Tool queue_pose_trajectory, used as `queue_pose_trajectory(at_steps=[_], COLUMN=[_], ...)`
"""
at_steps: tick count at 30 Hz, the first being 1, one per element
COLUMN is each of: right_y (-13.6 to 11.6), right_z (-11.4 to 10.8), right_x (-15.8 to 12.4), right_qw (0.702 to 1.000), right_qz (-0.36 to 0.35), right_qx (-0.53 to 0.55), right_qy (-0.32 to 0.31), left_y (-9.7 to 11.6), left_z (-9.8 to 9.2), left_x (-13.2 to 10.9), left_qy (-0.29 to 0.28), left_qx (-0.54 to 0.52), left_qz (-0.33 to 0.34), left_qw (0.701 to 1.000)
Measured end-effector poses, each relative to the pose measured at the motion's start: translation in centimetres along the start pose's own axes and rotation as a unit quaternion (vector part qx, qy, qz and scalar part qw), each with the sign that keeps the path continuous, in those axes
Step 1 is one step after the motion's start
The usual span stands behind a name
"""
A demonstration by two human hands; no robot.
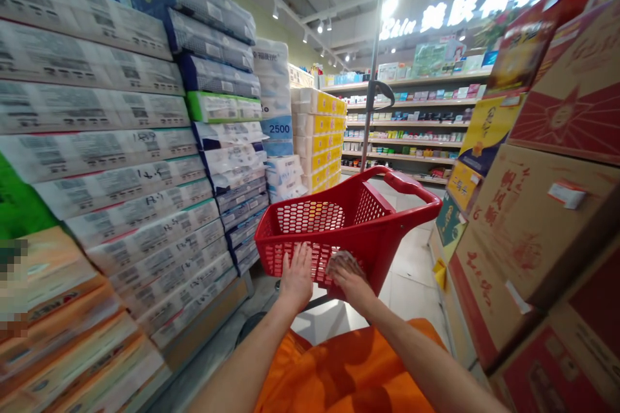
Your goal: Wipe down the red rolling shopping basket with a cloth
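Note:
A red plastic shopping cart [387, 242] stands in the aisle in front of me, its basket to the left and its handle raised at the right. My left hand [296, 281] rests on the near basket wall, fingers stretched out and holding nothing. To its right, my right hand [352, 279] presses a crumpled greyish cloth [345, 263] against the same perforated wall. The palm side of my right hand is hidden. Between the basket's openings I see no goods that I can make out.
Stacked paper packs [130, 155] form a tall wall on the left. Cardboard cartons [537, 226] are piled close on the right. A metal pole [375, 71] rises behind the cart, and stocked shelves [411, 122] line the back. Pale floor tiles [411, 271] show beside the cart.

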State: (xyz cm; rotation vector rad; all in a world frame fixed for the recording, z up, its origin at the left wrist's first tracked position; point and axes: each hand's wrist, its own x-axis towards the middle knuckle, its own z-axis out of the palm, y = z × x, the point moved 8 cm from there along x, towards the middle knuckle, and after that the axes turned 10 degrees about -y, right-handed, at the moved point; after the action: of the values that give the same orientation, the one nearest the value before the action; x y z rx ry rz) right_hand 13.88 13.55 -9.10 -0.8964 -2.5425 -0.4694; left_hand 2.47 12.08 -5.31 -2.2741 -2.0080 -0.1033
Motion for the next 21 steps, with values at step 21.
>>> queue_pose_trajectory(at_steps=[21], right_y=[-8.2], right_z=[0.1], right_x=[12.3], right_qw=[0.995], right_qz=[-0.099], right_qx=[0.009], right_qy=[-0.012], left_y=[-11.1], left_z=[1.7], left_x=[-4.0], left_qy=[-0.021], left_qx=[0.002], left_qz=[-0.153], left_qw=[0.988])
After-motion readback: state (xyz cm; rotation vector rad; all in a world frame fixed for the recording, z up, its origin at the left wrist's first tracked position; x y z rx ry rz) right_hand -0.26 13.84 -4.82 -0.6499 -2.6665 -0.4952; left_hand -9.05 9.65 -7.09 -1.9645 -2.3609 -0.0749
